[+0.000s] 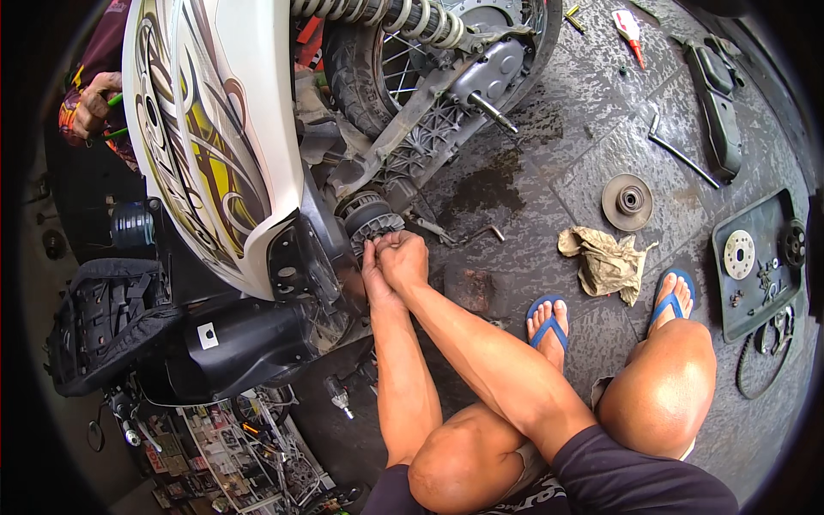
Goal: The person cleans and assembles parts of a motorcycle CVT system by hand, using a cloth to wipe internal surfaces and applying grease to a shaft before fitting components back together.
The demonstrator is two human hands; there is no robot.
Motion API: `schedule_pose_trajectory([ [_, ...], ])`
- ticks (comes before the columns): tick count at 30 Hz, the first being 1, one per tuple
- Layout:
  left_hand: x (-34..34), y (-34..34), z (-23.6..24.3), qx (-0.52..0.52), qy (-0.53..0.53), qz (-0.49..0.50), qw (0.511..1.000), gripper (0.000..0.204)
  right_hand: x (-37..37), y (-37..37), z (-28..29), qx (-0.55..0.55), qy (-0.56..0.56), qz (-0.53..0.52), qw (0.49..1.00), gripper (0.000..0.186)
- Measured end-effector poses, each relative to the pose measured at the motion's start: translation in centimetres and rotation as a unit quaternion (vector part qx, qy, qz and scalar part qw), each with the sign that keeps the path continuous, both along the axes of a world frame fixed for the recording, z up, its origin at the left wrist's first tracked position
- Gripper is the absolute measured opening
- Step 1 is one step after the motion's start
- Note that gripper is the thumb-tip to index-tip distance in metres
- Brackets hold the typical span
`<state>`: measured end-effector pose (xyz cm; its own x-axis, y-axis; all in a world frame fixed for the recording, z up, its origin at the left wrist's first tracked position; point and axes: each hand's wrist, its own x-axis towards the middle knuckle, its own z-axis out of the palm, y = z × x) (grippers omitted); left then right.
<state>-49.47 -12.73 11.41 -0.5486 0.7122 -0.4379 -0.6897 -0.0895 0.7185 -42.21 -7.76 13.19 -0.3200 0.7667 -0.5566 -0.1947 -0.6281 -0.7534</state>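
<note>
Both hands meet beside a dark finned fan wheel (371, 225) on the engine of a white scooter. My left hand (378, 279) is closed, its fingertips pinched at the lower edge of the wheel. Pressed against it, my right hand (403, 260) is curled with the fingers bent inward. Whatever the fingers hold is hidden between them. Just beyond the hands, the grey ribbed engine case (412, 150) runs back to a bare metal shaft (493, 112) near the rear tyre (352, 77).
White bodywork (215, 129) stands left; another person's hand (96, 107) is behind it. On the floor lie a bent-handled wrench (682, 154), a round metal pulley (627, 202), a crumpled rag (605, 262), a parts tray (747, 309), a red-and-white bottle (629, 34) and a long cover (717, 107).
</note>
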Motion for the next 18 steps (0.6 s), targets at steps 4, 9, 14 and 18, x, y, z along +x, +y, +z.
schedule_pose_trajectory([
  [4, -1.1, -1.2, 1.2, -0.001, 0.031, 0.047, 0.998, 0.034, -0.8, 0.0, 0.7, -0.124, 0.111, 0.052, 0.985, 0.028],
  [9, 4.2, 0.6, 3.8, -0.064, 0.089, 0.123, 0.986, 0.050, 0.4, -0.1, 1.6, 0.018, -0.049, 0.047, 0.998, 0.029],
  [14, -1.3, -0.6, 2.5, -0.066, 0.083, 0.109, 0.988, 0.061, -0.1, 0.2, 2.0, 0.021, 0.013, 0.111, 0.993, 0.027],
  [18, -2.5, 0.4, 1.2, -0.131, 0.067, 0.104, 0.984, 0.062, -0.8, 0.8, -0.9, -0.030, 0.080, 0.101, 0.991, 0.027],
])
